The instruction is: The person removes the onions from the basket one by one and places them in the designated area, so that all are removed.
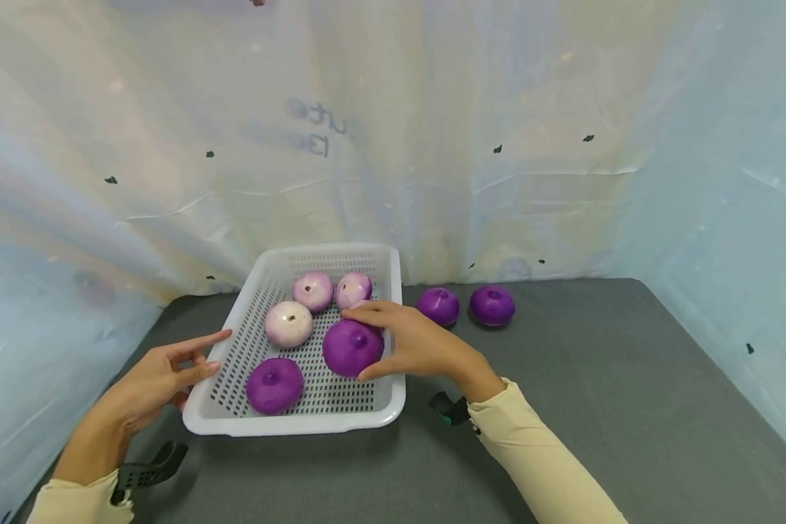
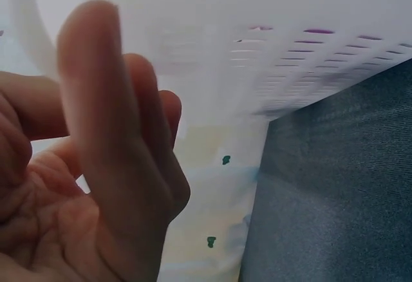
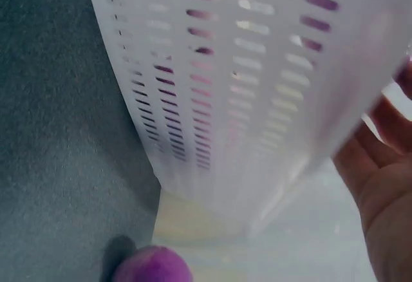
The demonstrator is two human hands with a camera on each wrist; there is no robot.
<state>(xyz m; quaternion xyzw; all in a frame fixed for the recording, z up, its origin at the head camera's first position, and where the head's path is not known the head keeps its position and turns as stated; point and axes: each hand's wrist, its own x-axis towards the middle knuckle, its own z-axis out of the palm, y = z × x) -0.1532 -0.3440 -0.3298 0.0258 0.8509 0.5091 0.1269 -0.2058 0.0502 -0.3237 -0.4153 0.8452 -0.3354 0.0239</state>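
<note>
A white plastic basket (image 1: pixel 295 421) with slotted walls stands on the dark table. In it lie several onions: pale ones (image 1: pixel 289 324) root side up towards the back, and a purple onion (image 1: pixel 274 386) at the front left. My right hand (image 1: pixel 415 340) reaches over the right rim and grips another purple onion (image 1: pixel 350 349), thumb at the near side and fingers at the far side. At the left rim, my left hand (image 1: pixel 160 378) holds the basket, thumb and index fingertip on the edge, other fingers (image 2: pixel 106 108) bent outside the wall.
Two purple onions (image 1: pixel 438 306) (image 1: pixel 492 305) sit on the table right of the basket, near the back. A pale plastic sheet (image 1: pixel 432 145) hangs behind and along both sides. The grey tabletop (image 1: pixel 602 407) stretches to the right.
</note>
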